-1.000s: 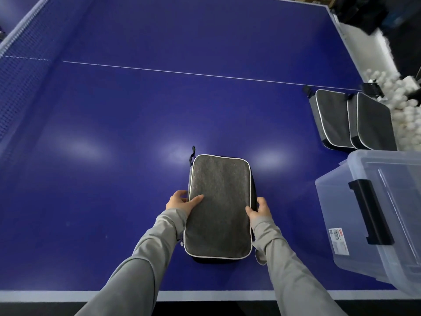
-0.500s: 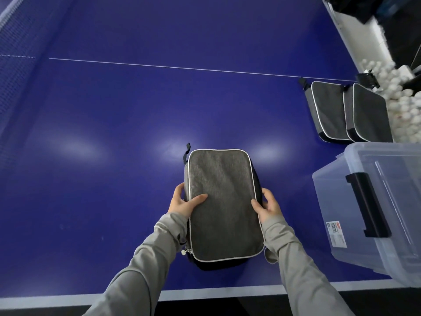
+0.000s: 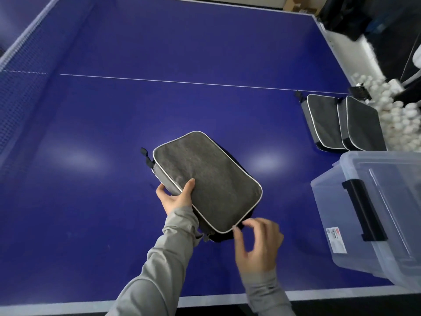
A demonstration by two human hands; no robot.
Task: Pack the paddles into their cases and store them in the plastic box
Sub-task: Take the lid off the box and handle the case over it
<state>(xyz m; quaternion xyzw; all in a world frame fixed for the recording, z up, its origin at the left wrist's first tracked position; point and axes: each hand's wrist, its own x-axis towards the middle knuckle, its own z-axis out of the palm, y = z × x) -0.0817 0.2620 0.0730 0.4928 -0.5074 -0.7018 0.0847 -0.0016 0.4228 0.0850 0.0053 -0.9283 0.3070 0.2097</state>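
A grey paddle case (image 3: 206,179) with white piping lies turned at an angle on the blue table-tennis table (image 3: 159,99). My left hand (image 3: 176,198) grips its left long edge, thumb on top and fingers underneath. My right hand (image 3: 257,244) hovers at the case's near corner with fingers spread and loosely curled, fingertips by the piping; it holds nothing. The clear plastic box (image 3: 373,215) with its lid on and a black latch stands at the right. No paddle shows.
Two more grey cases (image 3: 342,123) lean side by side at the table's far right edge. Several white balls (image 3: 396,110) fill a bin beyond them. The net (image 3: 20,92) runs along the left. The table's white near edge passes under my forearms.
The case has been swung clockwise from straight to diagonal. My right hand has let go of its right edge and moved to the near corner. My left hand keeps its grip.
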